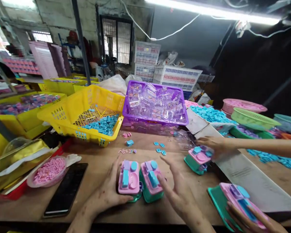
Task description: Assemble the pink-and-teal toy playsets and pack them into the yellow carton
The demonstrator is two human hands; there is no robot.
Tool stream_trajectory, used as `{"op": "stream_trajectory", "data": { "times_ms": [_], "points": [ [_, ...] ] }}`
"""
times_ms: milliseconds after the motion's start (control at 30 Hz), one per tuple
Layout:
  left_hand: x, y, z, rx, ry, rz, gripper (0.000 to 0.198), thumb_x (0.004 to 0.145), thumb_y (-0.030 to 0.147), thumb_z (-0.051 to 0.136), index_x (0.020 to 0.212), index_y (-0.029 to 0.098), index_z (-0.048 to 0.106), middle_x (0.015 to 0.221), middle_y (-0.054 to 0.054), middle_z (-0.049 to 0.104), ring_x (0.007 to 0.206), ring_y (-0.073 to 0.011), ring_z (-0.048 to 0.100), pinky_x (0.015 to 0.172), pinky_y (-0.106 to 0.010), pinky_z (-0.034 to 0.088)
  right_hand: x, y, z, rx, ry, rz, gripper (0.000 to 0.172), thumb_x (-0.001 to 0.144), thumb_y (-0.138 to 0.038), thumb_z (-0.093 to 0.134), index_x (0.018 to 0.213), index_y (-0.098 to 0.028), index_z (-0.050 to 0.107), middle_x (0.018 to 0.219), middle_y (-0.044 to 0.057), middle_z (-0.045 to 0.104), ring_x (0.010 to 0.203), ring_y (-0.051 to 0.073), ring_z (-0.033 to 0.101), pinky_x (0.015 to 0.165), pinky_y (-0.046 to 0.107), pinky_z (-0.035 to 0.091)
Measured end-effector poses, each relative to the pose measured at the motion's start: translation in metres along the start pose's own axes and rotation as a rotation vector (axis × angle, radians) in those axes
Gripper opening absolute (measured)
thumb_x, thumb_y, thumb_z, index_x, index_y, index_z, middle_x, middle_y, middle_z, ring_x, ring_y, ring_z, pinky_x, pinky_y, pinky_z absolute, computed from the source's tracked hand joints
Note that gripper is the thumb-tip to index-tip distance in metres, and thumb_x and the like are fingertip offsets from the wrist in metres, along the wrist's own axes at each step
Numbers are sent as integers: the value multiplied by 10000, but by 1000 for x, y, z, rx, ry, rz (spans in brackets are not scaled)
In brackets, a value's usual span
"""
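Note:
Two small plastic toys with pink tops, green bases and blue and lilac parts stand side by side on the table. My left hand (104, 194) is curled around the left toy (129, 178), thumb along its near edge and fingers at its left side. My right hand (179, 191) has its fingers spread beside the right toy (152, 181), its thumb at the toy's top. Beyond them lie blue wheel-like pieces (160, 148), a blue block (129, 143), and small pink pieces (123, 151).
At right, another person's hands (249, 216) are at two similar toys (200, 158). A phone (66, 189) and a bowl of pink pieces (48, 170) lie left. Behind stand a yellow basket (63, 113) and a purple crate (157, 121). A white board (252, 181) bounds the right.

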State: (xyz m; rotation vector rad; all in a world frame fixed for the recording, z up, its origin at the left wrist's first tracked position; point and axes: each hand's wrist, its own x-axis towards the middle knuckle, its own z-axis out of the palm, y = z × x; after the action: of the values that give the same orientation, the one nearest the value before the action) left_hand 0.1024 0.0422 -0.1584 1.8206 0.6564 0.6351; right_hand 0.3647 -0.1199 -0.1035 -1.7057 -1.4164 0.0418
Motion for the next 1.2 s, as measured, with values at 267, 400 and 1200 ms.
{"op": "stream_trajectory", "data": {
  "times_ms": [267, 400, 1200],
  "points": [
    [-4, -27, 9, -60, 8, 58, 1381, 645, 363, 1060, 1793, 333, 293, 1724, -146, 549, 1589, -443, 553, 1377, -611, 432, 236, -37, 23, -250, -108, 4, 234, 1083, -354, 638, 1202, -249, 810, 1289, 96, 829, 1185, 271, 799, 1104, 425, 636],
    [2, -43, 19, -12, 74, 64, 1358, 597, 436, 1064, 1774, 377, 389, 1688, -116, 614, 1557, -490, 589, 1361, -603, 468, 323, -41, 57, -425, -175, 24, 247, 1096, -252, 663, 1299, -233, 802, 1330, 122, 824, 1251, 287, 777, 1186, 488, 582],
    [3, -32, 8, -13, 29, 199, 1325, 635, 409, 1092, 1765, 350, 405, 1708, -131, 583, 1562, -459, 581, 1363, -645, 456, 425, -15, 25, -640, 35, 244, 672, 1089, -558, 633, 1660, -209, 570, 1727, 275, 408, 1497, 473, 575, 1281, 679, 444]
  ]
}}
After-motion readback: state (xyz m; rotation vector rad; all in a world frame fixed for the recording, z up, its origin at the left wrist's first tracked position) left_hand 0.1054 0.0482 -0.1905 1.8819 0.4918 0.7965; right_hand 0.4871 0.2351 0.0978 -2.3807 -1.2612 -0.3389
